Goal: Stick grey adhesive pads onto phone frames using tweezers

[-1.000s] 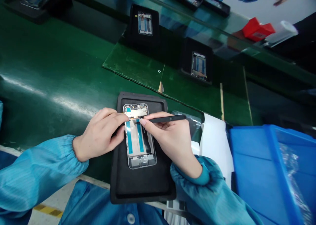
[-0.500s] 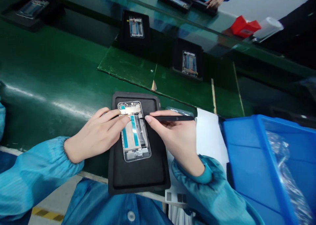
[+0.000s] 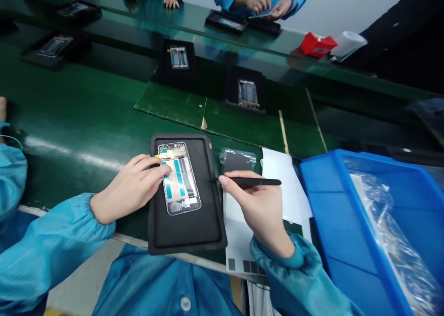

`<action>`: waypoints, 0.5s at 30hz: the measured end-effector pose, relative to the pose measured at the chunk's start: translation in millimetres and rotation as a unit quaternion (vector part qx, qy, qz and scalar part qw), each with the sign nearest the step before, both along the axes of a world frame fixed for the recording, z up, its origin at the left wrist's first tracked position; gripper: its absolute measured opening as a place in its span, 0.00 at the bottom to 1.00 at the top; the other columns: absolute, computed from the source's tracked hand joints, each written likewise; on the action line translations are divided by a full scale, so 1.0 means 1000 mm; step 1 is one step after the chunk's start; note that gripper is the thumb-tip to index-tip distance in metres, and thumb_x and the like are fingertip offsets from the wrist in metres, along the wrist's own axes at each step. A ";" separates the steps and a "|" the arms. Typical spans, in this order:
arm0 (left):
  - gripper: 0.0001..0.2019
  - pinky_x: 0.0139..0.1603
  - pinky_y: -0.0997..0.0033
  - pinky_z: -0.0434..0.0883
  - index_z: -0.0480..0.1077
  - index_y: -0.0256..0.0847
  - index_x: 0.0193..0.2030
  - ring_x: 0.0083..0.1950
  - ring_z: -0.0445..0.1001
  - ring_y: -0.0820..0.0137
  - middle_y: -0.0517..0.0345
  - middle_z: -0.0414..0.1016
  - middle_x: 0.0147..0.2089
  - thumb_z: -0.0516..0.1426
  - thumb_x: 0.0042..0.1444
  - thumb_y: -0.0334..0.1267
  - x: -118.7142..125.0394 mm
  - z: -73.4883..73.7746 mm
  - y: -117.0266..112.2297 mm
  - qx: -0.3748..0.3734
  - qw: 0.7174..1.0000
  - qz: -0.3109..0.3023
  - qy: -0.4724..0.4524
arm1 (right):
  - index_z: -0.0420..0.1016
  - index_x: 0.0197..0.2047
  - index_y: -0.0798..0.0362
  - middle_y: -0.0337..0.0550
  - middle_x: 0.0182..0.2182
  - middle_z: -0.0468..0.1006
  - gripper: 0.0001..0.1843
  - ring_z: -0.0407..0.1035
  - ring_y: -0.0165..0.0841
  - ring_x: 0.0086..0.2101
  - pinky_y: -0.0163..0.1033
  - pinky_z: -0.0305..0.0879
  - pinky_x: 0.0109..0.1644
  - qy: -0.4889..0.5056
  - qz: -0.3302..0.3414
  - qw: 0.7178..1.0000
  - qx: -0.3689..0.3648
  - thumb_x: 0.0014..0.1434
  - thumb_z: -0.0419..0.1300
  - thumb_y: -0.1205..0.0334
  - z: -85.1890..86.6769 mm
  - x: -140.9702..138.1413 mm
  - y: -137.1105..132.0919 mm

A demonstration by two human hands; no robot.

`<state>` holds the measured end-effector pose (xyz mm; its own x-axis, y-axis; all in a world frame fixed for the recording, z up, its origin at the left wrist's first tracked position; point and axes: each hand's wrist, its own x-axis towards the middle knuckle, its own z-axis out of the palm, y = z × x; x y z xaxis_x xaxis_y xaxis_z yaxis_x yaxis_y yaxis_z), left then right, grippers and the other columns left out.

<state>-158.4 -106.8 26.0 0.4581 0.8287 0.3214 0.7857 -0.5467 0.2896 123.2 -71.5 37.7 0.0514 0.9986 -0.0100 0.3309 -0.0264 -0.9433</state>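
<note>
Phone frame [image 3: 179, 179] on black rubber mat [image 3: 185, 235]: left hand [image 3: 128, 188] rests fingers together on its edge; right hand [image 3: 258, 209] pinches slim black tool [image 3: 255, 182], tip near frame.

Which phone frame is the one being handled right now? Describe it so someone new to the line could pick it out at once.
On the green conveyor belt, find the black rubber mat nearest the camera. On it lies a silver-edged phone frame with teal strips down its middle. Unlike the frame and the frame farther up the belt, it has the person's left hand on it.

Bright even light, soft glare streak on the green belt [image 3: 69, 151], curved wide-angle edges
</note>
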 end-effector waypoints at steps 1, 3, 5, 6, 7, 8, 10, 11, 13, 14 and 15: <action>0.15 0.55 0.55 0.72 0.65 0.40 0.57 0.55 0.73 0.59 0.45 0.74 0.54 0.55 0.63 0.32 0.002 -0.002 -0.003 0.008 0.999 0.044 -0.031 | 0.82 0.32 0.52 0.44 0.30 0.83 0.12 0.78 0.37 0.29 0.42 0.77 0.34 0.008 -0.006 1.000 0.000 0.48 0.75 0.55 -0.003 0.004 -0.002; 0.21 0.46 0.61 0.75 0.61 0.40 0.60 0.46 0.75 0.64 0.47 0.72 0.51 0.58 0.60 0.35 0.008 -0.006 -0.007 -0.001 0.981 0.162 -0.105 | 0.82 0.33 0.52 0.44 0.30 0.83 0.13 0.77 0.37 0.29 0.42 0.76 0.35 0.031 -0.021 0.999 -0.004 0.47 0.75 0.54 -0.010 0.012 -0.005; 0.27 0.36 0.67 0.74 0.56 0.41 0.64 0.35 0.74 0.72 0.51 0.70 0.49 0.58 0.59 0.37 0.015 -0.010 -0.010 -0.056 0.953 0.247 -0.168 | 0.82 0.34 0.53 0.44 0.30 0.83 0.14 0.76 0.36 0.29 0.42 0.76 0.35 0.061 -0.029 0.998 -0.015 0.47 0.75 0.54 -0.017 0.018 -0.006; 0.28 0.33 0.69 0.73 0.54 0.41 0.65 0.30 0.72 0.75 0.54 0.69 0.48 0.57 0.59 0.37 0.018 -0.011 -0.010 -0.090 0.941 0.266 -0.187 | 0.82 0.34 0.53 0.44 0.29 0.82 0.14 0.76 0.35 0.29 0.42 0.75 0.35 0.078 -0.031 0.996 -0.020 0.47 0.75 0.54 -0.020 0.021 -0.006; 0.29 0.32 0.70 0.73 0.53 0.42 0.65 0.28 0.72 0.76 0.55 0.69 0.48 0.57 0.58 0.37 0.022 -0.011 -0.010 -0.117 0.932 0.277 -0.200 | 0.82 0.34 0.53 0.43 0.28 0.82 0.14 0.76 0.35 0.28 0.41 0.75 0.34 0.094 -0.031 0.995 -0.024 0.48 0.75 0.54 -0.022 0.023 -0.006; 0.30 0.31 0.70 0.72 0.52 0.42 0.65 0.26 0.72 0.77 0.57 0.69 0.47 0.57 0.57 0.38 0.025 -0.009 -0.010 -0.133 0.925 0.289 -0.207 | 0.82 0.34 0.53 0.42 0.27 0.81 0.14 0.75 0.34 0.27 0.41 0.74 0.34 0.109 -0.030 0.993 -0.026 0.48 0.75 0.54 -0.023 0.024 -0.006; 0.32 0.31 0.69 0.72 0.53 0.42 0.65 0.25 0.73 0.76 0.58 0.71 0.45 0.58 0.55 0.38 0.028 -0.003 -0.008 -0.143 0.915 0.315 -0.206 | 0.82 0.34 0.53 0.41 0.25 0.80 0.14 0.74 0.34 0.27 0.40 0.73 0.33 0.131 -0.030 0.991 -0.026 0.47 0.75 0.54 -0.023 0.026 -0.006; 0.32 0.32 0.68 0.73 0.53 0.42 0.65 0.26 0.73 0.76 0.59 0.72 0.45 0.59 0.54 0.37 0.027 0.001 -0.007 -0.145 0.912 0.325 -0.205 | 0.82 0.33 0.53 0.41 0.25 0.80 0.14 0.74 0.33 0.27 0.39 0.73 0.33 0.137 -0.031 0.990 -0.025 0.47 0.75 0.54 -0.022 0.027 -0.006; 0.32 0.34 0.68 0.73 0.54 0.43 0.64 0.27 0.75 0.74 0.59 0.74 0.45 0.59 0.53 0.37 0.017 0.011 -0.006 -0.142 0.904 0.345 -0.208 | 0.82 0.33 0.53 0.41 0.25 0.80 0.14 0.74 0.32 0.26 0.39 0.72 0.33 0.141 -0.032 0.989 -0.023 0.47 0.75 0.54 -0.020 0.030 -0.007; 0.33 0.34 0.69 0.74 0.54 0.44 0.64 0.28 0.76 0.74 0.59 0.74 0.45 0.60 0.52 0.38 0.009 0.016 -0.005 -0.139 0.901 0.353 -0.211 | 0.82 0.33 0.53 0.41 0.25 0.80 0.14 0.73 0.32 0.26 0.38 0.72 0.33 0.141 -0.032 0.989 -0.023 0.47 0.75 0.54 -0.019 0.032 -0.008; 0.33 0.35 0.69 0.74 0.54 0.44 0.64 0.29 0.76 0.73 0.59 0.75 0.46 0.61 0.52 0.39 -0.002 0.022 -0.005 -0.136 0.897 0.362 -0.213 | 0.82 0.33 0.53 0.41 0.24 0.80 0.14 0.73 0.31 0.26 0.38 0.72 0.32 0.139 -0.032 0.990 -0.024 0.47 0.75 0.55 -0.018 0.035 -0.009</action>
